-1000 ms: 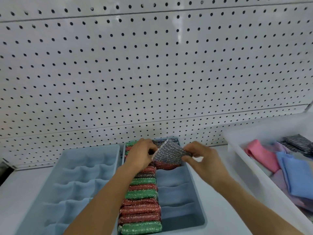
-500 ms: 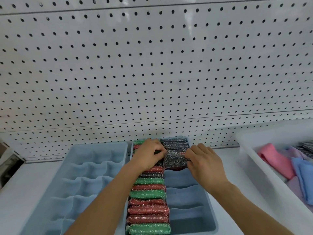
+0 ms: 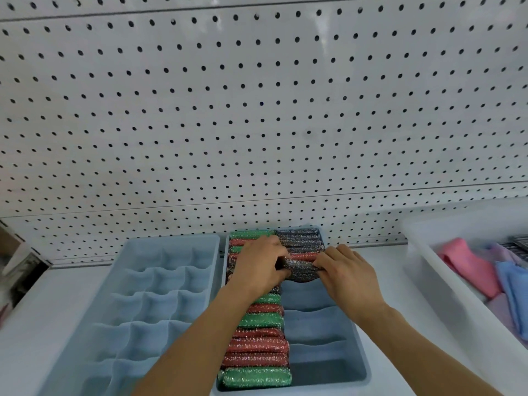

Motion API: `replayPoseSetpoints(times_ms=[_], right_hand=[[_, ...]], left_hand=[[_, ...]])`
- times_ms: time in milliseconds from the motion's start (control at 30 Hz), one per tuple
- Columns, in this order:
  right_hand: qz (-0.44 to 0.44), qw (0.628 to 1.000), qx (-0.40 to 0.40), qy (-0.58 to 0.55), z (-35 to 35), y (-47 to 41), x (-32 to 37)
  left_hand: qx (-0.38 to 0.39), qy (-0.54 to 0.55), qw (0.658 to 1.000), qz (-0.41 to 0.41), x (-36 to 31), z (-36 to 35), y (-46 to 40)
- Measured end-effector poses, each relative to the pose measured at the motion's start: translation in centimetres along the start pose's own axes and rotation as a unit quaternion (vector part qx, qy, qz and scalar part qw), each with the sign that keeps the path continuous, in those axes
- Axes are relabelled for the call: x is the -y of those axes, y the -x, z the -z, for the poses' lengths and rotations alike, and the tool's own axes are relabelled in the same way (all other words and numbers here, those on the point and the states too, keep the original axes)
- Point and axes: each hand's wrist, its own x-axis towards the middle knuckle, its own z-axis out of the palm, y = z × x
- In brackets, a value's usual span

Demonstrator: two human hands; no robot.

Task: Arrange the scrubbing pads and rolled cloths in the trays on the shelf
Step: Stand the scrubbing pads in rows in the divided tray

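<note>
The silver scrubbing pad (image 3: 301,270) is a dark grey, glittering mesh piece, folded or rolled into a short thick shape. It sits in the right column of the blue tray (image 3: 361,364), just in front of the row of grey pads (image 3: 300,238) and a red pad (image 3: 304,256) at the far end. The left hand (image 3: 261,268) grips its left end with curled fingers, and the right hand (image 3: 347,274) pinches its right end. The two hands are close together, with only the pad between them.

The left column of the same tray is full with red and green pads (image 3: 257,350), lying across and tight one after another. They have the same sparkling surface. The nearer compartments of the right column hold nothing.

On the left stands a second blue tray (image 3: 168,244) with many small compartments. On the right a white bin (image 3: 428,270) holds a pink cloth (image 3: 468,267) and a blue cloth (image 3: 514,290); the bin is cut off by the frame edge. Behind all stands a white pegboard (image 3: 257,110).

The left hand and forearm hide several pads of the left column. The lower part of the silver pad is behind the fingers, so I cannot tell if it already rests on the tray floor. At the far left edge something dark (image 3: 25,261) is blurred; perhaps it is a box.
</note>
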Motion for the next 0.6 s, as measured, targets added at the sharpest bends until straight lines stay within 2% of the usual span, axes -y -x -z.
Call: replayPoseSetpoints(times_ms=[67, 167, 233, 433, 600], right_hand=[[-0.016, 0.999, 0.031, -0.019, -0.1, 0.2, -0.2], [-0.047, 0.997, 0.038, -0.057, 0.3, 0.2, -0.3], [-0.066, 0.994, 0.043, -0.071, 0.3, 0.1, -0.4], [-0.058, 0.995, 0.082, -0.001, -0.2, -0.8, -0.3], [-0.104, 0.982, 0.145, -0.059, 2.4, -0.8, -0.9]], left_hand=[[0.006, 0.006, 1.0, -0.003, -0.3, 0.0, 0.0], [-0.028, 0.047, 0.998, -0.019, -0.4, 0.4, 0.2], [-0.047, 0.02, 0.998, -0.024, -0.1, 0.3, 0.3], [-0.019, -0.058, 0.998, 0.011, -0.4, -0.5, 0.0], [0.008, -0.067, 0.997, 0.025, -1.5, 0.5, -0.1]])
